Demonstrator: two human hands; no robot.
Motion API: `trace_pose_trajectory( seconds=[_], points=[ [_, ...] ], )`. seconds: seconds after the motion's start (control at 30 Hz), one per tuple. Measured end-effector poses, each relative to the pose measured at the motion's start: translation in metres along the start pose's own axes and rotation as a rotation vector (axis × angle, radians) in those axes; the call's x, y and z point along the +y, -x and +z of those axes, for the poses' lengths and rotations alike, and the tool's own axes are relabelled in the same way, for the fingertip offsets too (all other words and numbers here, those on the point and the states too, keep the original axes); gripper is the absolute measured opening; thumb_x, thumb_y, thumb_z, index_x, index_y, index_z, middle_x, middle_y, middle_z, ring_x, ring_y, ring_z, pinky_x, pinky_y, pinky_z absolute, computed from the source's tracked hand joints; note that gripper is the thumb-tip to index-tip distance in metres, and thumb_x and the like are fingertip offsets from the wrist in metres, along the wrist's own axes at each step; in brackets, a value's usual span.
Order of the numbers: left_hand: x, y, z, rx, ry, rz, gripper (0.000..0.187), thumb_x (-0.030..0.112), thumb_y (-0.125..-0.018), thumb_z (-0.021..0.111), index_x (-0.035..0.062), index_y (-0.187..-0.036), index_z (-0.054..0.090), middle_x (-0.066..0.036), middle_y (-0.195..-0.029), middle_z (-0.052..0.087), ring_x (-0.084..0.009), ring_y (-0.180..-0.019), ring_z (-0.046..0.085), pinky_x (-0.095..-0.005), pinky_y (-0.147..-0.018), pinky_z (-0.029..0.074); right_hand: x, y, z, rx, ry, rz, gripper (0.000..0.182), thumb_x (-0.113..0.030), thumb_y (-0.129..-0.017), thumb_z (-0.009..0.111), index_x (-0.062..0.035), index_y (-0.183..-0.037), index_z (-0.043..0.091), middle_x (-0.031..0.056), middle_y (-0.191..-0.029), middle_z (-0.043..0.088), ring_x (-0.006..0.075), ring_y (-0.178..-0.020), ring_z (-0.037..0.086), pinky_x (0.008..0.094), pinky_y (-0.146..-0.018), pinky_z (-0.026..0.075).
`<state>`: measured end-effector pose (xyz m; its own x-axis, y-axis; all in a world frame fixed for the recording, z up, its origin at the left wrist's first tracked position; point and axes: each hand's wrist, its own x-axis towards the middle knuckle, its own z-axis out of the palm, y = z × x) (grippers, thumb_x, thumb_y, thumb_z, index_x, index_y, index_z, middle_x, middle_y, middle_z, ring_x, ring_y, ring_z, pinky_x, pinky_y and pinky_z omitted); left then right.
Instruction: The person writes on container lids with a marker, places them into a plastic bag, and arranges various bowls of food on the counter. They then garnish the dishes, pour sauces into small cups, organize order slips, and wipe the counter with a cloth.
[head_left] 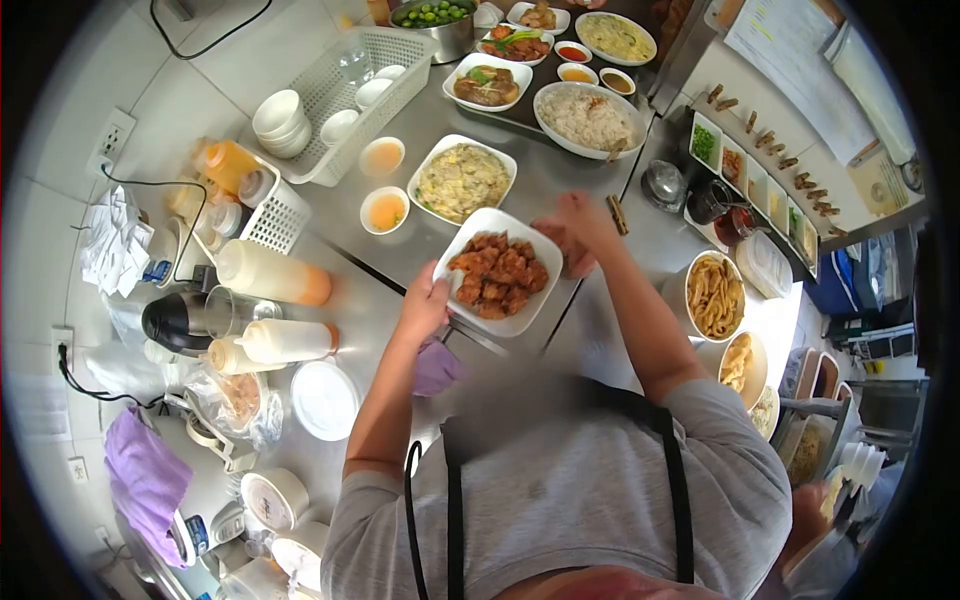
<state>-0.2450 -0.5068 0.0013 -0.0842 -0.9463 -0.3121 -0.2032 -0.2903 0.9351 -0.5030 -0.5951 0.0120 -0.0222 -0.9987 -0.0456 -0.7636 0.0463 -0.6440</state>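
Observation:
A white square dish [543, 307] of browned, glazed food pieces is tilted a little above the steel counter. My left hand [428, 300] grips its left edge, thumb on the rim. Just right of the dish is my right hand [580, 232], blurred by motion, so its fingers and anything in them cannot be made out. Behind the dish stands a square plate of yellow egg-like food [463, 181]. Two small cups of orange sauce, one upper [382, 157] and one lower [387, 211], sit left of that plate.
Filled dishes and a rice bowl [590, 118] stand at the back. A white basket [400, 105] holds bowls. Squeeze bottles [285, 272] line the left. At the right are a topping tray [757, 190] and tubs of food [715, 295]. Another person [850, 530] is at lower right.

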Motion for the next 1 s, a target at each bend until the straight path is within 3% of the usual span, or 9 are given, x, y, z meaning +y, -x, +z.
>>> trace_pose_trajectory(
  seconds=[0.1, 0.2, 0.3, 0.4, 0.53, 0.63, 0.77, 0.8, 1.0],
  points=[
    [0.012, -0.023, 0.023, -0.032, -0.025, 0.018, 0.03, 0.013, -0.082, 0.035, 0.0037, -0.109, 0.043, -0.004, -0.064, 0.051, -0.0075, -0.043, 0.045, -0.0206, -0.036, 0.038, 0.062, 0.005, 0.007, 0.228, 0.072, -0.091, 0.036, -0.032, -0.077, 0.048, -0.0039, -0.098, 0.052, 0.0161, -0.095, 0.053, 0.0324, -0.089, 0.05, 0.042, -0.076, 0.04],
    [0.018, -0.05, 0.037, -0.072, -0.053, 0.046, 0.031, 0.014, -0.082, 0.035, 0.0039, -0.111, 0.042, -0.005, -0.065, 0.052, -0.0081, -0.043, 0.046, -0.0211, -0.036, 0.039, 0.082, 0.041, 0.013, 0.004, 0.483, -0.109, 0.034, -0.03, -0.075, 0.05, -0.0063, -0.098, 0.052, 0.0153, -0.094, 0.053, 0.0345, -0.088, 0.05, 0.0432, -0.074, 0.04],
    [0.008, -0.072, 0.044, -0.063, -0.046, 0.088, 0.029, 0.014, -0.082, 0.035, 0.0044, -0.109, 0.044, -0.005, -0.064, 0.052, -0.0083, -0.043, 0.046, -0.0216, -0.036, 0.039, 0.045, 0.076, -0.013, -0.112, 0.339, -0.006, 0.036, -0.029, -0.07, 0.056, -0.008, -0.1, 0.051, 0.0141, -0.099, 0.05, 0.0341, -0.092, 0.047, 0.0438, -0.077, 0.038],
    [0.015, -0.073, 0.042, -0.139, -0.033, -0.02, 0.032, 0.025, -0.083, 0.038, 0.0034, -0.104, 0.047, -0.006, -0.062, 0.052, -0.009, -0.042, 0.046, -0.0213, -0.036, 0.037, 0.025, 0.097, -0.009, 0.186, 0.321, -0.043, 0.04, -0.028, -0.066, 0.06, -0.0099, -0.099, 0.05, 0.0122, -0.106, 0.045, 0.0323, -0.1, 0.042, 0.0446, -0.083, 0.033],
    [0.012, -0.071, 0.026, -0.065, 0.034, -0.333, 0.06, 0.054, -0.079, 0.033, -0.0001, -0.099, 0.048, -0.008, -0.06, 0.053, -0.0102, -0.038, 0.045, -0.0199, -0.033, 0.033, 0.016, 0.105, 0.004, 0.237, 0.256, -0.302, 0.046, -0.025, -0.061, 0.066, -0.0109, -0.101, 0.048, 0.0113, -0.113, 0.04, 0.0317, -0.107, 0.035, 0.0441, -0.088, 0.028],
    [0.0, -0.085, 0.012, 0.084, 0.256, -0.337, 0.061, 0.056, -0.081, 0.027, 0.0004, -0.094, 0.048, -0.006, -0.059, 0.052, -0.0101, -0.04, 0.045, -0.0193, -0.033, 0.031, 0.023, 0.103, 0.023, 0.248, 0.231, -0.401, 0.044, -0.021, -0.058, 0.068, -0.0111, -0.096, 0.05, 0.0105, -0.109, 0.042, 0.0314, -0.106, 0.037, 0.0439, -0.089, 0.027],
    [0.011, -0.101, 0.027, 0.163, 0.272, -0.357, 0.041, 0.034, -0.083, 0.03, -0.002, -0.084, 0.048, -0.009, -0.058, 0.052, -0.0139, -0.038, 0.046, -0.0226, -0.03, 0.032, 0.024, 0.096, 0.025, 0.239, 0.204, -0.416, 0.043, -0.018, -0.056, 0.069, -0.0095, -0.093, 0.05, 0.0103, -0.107, 0.044, 0.0302, -0.105, 0.038, 0.0434, -0.089, 0.027],
    [0.015, -0.104, 0.032, 0.166, 0.192, -0.412, 0.034, 0.029, -0.083, 0.029, 0.003, -0.078, 0.049, -0.005, -0.057, 0.051, -0.0125, -0.043, 0.047, -0.0227, -0.035, 0.034, 0.024, 0.094, 0.023, 0.244, 0.197, -0.426, 0.042, -0.018, -0.056, 0.069, -0.0092, -0.092, 0.05, 0.0101, -0.107, 0.044, 0.0298, -0.104, 0.039, 0.0431, -0.088, 0.028],
    [0.011, -0.114, 0.052, 0.117, 0.367, -0.329, 0.038, 0.03, -0.084, 0.026, 0.0057, -0.068, 0.05, -0.006, -0.05, 0.049, -0.0129, -0.035, 0.045, -0.0228, -0.027, 0.032, 0.027, 0.082, 0.015, 0.233, 0.187, -0.332, 0.041, -0.018, -0.058, 0.068, -0.0107, -0.094, 0.051, 0.0093, -0.108, 0.045, 0.0275, -0.103, 0.041, 0.0389, -0.086, 0.031]
  ],
)
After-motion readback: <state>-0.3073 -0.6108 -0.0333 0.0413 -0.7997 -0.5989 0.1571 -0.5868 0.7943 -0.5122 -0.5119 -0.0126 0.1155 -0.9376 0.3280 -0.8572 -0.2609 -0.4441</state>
